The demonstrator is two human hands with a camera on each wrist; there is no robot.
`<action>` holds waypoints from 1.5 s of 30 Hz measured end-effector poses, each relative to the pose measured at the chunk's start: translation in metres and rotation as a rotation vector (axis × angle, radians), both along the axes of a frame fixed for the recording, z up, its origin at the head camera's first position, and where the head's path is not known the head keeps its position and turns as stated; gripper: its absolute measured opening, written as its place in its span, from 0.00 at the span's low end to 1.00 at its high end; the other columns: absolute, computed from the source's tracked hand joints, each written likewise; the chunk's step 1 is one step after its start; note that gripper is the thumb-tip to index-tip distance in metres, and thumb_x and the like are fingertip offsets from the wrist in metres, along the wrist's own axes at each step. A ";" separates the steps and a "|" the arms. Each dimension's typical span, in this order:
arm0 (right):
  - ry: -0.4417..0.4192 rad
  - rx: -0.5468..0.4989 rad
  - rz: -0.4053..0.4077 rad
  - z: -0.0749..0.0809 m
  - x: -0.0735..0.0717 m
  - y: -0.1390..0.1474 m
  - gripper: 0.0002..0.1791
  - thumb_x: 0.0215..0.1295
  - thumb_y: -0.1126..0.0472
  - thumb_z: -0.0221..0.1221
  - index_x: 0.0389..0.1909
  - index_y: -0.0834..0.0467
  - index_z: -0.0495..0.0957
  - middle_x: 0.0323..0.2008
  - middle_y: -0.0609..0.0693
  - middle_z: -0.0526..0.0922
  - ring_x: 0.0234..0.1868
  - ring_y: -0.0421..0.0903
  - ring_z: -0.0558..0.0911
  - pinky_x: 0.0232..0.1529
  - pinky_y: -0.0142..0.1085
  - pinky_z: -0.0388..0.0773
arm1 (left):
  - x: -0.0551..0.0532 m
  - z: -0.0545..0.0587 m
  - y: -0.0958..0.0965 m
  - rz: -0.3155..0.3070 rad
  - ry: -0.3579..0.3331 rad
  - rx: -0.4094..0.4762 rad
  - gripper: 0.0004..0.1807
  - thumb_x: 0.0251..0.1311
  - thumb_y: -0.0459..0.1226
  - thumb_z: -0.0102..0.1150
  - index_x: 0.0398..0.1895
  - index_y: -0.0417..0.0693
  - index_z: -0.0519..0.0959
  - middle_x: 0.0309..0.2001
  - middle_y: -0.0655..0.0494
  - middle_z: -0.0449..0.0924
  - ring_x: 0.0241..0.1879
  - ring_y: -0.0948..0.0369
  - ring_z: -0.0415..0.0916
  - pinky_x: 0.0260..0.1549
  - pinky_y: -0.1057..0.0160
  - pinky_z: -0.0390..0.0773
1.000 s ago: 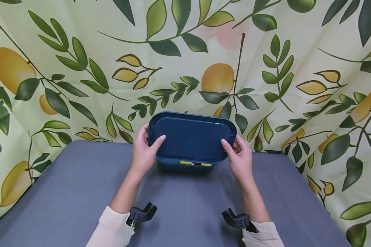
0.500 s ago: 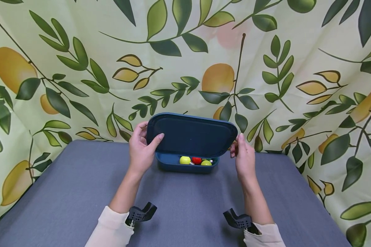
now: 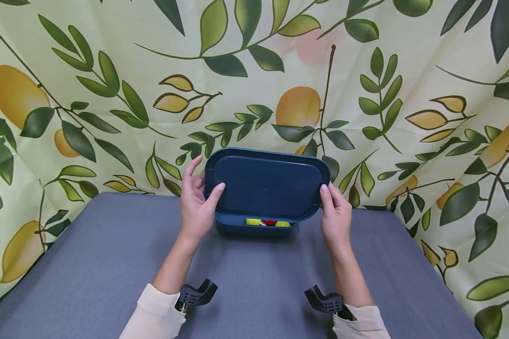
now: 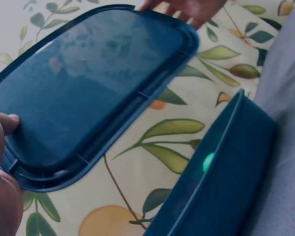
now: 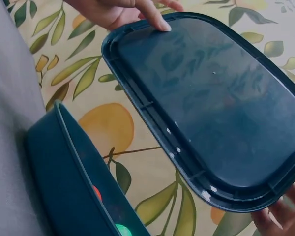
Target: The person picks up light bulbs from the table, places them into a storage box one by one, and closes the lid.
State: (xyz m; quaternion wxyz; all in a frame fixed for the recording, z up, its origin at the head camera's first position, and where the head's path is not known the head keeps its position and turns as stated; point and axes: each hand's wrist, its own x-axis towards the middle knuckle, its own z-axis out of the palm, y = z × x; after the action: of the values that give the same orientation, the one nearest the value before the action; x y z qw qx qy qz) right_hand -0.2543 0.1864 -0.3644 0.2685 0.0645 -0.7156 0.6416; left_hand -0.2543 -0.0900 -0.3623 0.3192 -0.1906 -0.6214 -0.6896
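A dark blue rectangular lid [image 3: 267, 186] with rounded corners is held up above a matching blue box [image 3: 254, 230]. My left hand [image 3: 197, 202] grips the lid's left end, thumb on its face and forefinger raised behind. At the opposite end, my right hand [image 3: 336, 212] pinches the edge between thumb and fingers. In the left wrist view, a wide gap separates the tilted lid [image 4: 93, 88] from the box [image 4: 231, 172]. Under the lid's lower edge a yellow ball [image 3: 253, 221], a red ball [image 3: 269, 222] and a yellow-green ball [image 3: 282, 224] show partly inside the box.
The box stands near the back of a grey cloth-covered table [image 3: 254, 287]. Behind and beside the table hangs a curtain [image 3: 246, 80] printed with leaves and fruit. Black wrist cameras [image 3: 197, 293] are strapped over both pale sleeves.
The lid tilted back and showed more balls half a second ago; now its face turns toward me again, slightly higher. My right hand shifted its grip outward to the lid's edge.
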 end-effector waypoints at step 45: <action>0.402 0.039 -0.194 -0.004 0.000 -0.009 0.05 0.55 0.74 0.71 0.31 0.70 0.85 0.32 0.37 0.81 0.32 0.38 0.75 0.32 0.22 0.76 | 0.005 0.001 0.000 0.107 -0.021 -0.121 0.11 0.63 0.28 0.63 0.47 0.32 0.79 0.54 0.45 0.81 0.55 0.63 0.77 0.66 0.52 0.75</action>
State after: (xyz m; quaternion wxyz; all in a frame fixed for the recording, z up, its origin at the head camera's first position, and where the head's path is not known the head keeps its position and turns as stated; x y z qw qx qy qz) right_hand -0.2542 0.1774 -0.3683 0.4647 0.1271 -0.6628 0.5733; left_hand -0.2490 -0.0899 -0.3613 0.3369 -0.1688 -0.6747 -0.6347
